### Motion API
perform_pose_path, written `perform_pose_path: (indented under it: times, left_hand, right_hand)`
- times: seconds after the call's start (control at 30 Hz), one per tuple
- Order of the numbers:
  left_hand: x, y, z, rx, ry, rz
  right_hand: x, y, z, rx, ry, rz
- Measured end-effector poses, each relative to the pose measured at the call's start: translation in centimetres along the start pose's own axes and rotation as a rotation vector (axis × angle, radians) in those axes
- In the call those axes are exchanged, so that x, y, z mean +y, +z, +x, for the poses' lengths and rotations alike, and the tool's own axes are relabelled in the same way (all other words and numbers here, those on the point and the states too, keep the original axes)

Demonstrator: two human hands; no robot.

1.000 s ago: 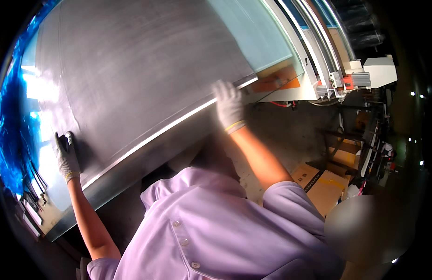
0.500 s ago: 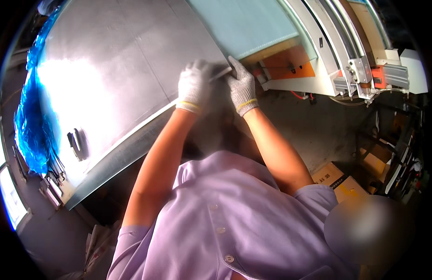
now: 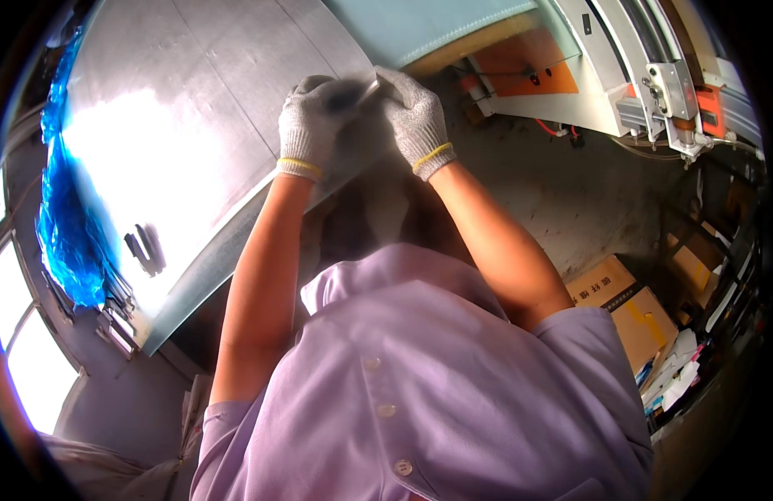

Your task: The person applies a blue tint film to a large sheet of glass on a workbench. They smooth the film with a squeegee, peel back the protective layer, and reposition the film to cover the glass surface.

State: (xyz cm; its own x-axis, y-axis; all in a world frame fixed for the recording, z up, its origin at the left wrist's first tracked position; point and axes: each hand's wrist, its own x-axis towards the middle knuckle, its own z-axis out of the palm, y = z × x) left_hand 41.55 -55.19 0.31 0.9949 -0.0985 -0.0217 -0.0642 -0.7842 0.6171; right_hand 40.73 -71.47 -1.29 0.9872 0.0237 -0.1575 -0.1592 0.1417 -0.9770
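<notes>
My left hand (image 3: pixel 310 121), in a pale knitted glove, is above the near right corner of a large grey metal-topped table (image 3: pixel 194 100). Its fingers are curled at a dark, blurred piece with a thin pale edge (image 3: pixel 368 90). My right hand (image 3: pixel 416 117), in a matching glove, has thumb and fingers closed at that pale edge, just beyond the table's corner. What kind of thing the piece is, I cannot make out; the gloves and blur hide most of it.
Crumpled blue plastic film (image 3: pixel 73 238) hangs along the table's left side. A black object (image 3: pixel 144 250) lies near the front left. Beyond my right hand stands a white-framed machine (image 3: pixel 599 104) with rails and an orange panel (image 3: pixel 528 67). Cardboard boxes (image 3: pixel 608 284) sit on the floor at right.
Both hands have moved up and left in the picture, while the whole view has also shifted. The held piece's pale edge is tilted more steeply. Both hands stay close together.
</notes>
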Motion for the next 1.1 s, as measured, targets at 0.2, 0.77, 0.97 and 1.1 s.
perform_pose_path:
  times: [0.2, 0.77, 0.97, 1.1]
  left_hand:
    - [-0.5, 0.4, -0.1, 0.007, 0.034, 0.013]
    - [-0.6, 0.5, -0.2, 0.075, 0.118, 0.036]
    - [-0.3, 0.4, -0.3, 0.088, 0.115, 0.056]
    - [-0.3, 0.6, -0.4, 0.083, 0.096, 0.041]
  right_hand:
    - [1.0, 0.1, -0.3, 0.067, -0.05, -0.1]
    - [1.6, 0.2, 0.0, 0.142, -0.269, -0.269]
    - [1.3, 0.4, 0.0, 0.127, -0.229, -0.268]
    - [1.1, 0.1, -0.1, 0.082, -0.171, -0.257]
